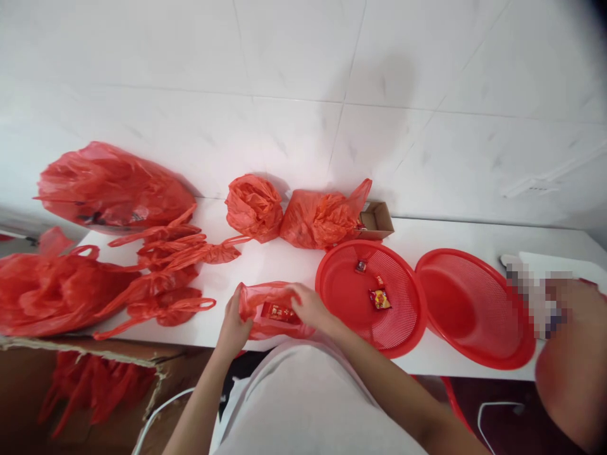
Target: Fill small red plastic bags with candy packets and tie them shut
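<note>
A red plastic bag (270,330) lies at the table's front edge, right before my body, with its mouth spread. Inside it a red packet (277,312) with gold print shows through the opening. My left hand (233,327) is closed on the bag's left rim, fingers behind and thumb in front. At the right side of the mouth, my right hand (310,308) has its fingers curled over the rim, the tips close to the packet. Beside my right forearm stands a red mesh basket (341,309) holding a few small wrapped snacks, among them a yellow-and-red packet (380,299).
A second red basket (450,303) stands further right, near another person's arm (576,360). Filled red bags (118,183) and several small tied bags (165,303) crowd the left. A small cardboard box (378,219) is by the wall. An open carton (28,385) with red bags sits below left.
</note>
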Available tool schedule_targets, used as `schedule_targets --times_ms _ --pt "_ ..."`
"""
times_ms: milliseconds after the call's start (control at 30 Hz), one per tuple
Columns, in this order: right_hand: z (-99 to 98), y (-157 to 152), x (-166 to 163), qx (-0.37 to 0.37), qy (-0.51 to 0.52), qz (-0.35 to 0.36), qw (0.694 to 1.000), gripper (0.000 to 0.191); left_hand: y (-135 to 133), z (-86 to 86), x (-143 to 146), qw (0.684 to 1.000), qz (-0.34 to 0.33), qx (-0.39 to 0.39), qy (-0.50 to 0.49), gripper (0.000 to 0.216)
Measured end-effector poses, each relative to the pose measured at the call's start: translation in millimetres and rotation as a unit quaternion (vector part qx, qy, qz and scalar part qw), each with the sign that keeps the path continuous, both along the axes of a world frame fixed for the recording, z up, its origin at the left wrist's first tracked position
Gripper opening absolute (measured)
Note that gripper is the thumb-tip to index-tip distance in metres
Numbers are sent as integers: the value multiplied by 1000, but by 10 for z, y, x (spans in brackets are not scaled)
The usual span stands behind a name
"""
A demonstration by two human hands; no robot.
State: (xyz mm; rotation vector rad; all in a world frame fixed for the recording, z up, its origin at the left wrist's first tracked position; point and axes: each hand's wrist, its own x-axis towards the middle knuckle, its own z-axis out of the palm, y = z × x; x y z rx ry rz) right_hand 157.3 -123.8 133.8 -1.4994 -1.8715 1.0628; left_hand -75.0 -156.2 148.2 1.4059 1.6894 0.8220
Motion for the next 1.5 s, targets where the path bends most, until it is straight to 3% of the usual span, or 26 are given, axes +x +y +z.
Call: schedule_targets --times_ms 100,200,333,467,600,767,900,967,1067,1167,1233,1367,1500 --pt "37 264 541 15 -63 -117 991 37 -8 -59 -49 999 -6 -9 42 81" --pt "-77 482 1147 -21 -124 -211 969 41 -2 -41 -66 997 -9 -4 74 65" --pt "-333 543 1517 -72 -154 -259 951 45 -20 30 -104 997 3 -1 83 59" --pt "-485 490 1413 -91 -118 -271 951 34 -74 67 -158 996 21 -28 88 58" --pt "-438 464 1265 -113 -20 -293 949 30 -139 115 -182 994 16 -31 103 52" --pt "-90 292 1145 -139 158 -270 940 44 -182 190 -200 992 36 -32 116 55" --pt "221 40 861 -182 353 -204 895 48 -154 158 -195 993 27 -20 114 57" --pt "285 -53 631 -211 394 -146 882 45 -124 126 -173 994 22 -17 108 57" --pt "242 -69 383 -166 300 -81 936 40 -81 100 -125 995 20 -5 101 58" --pt "108 63 562 -64 90 -150 982 36 -68 117 -83 995 16 5 96 56" --pt "10 147 928 -49 -15 -227 972 39 -76 141 -74 995 15 6 98 54" --pt "-200 85 1684 -108 -141 -323 930 59 -101 163 -95 995 16 8 97 54" --pt "-437 -102 1865 -138 -199 -341 908 52 -108 149 -104 997 22 3 81 56"
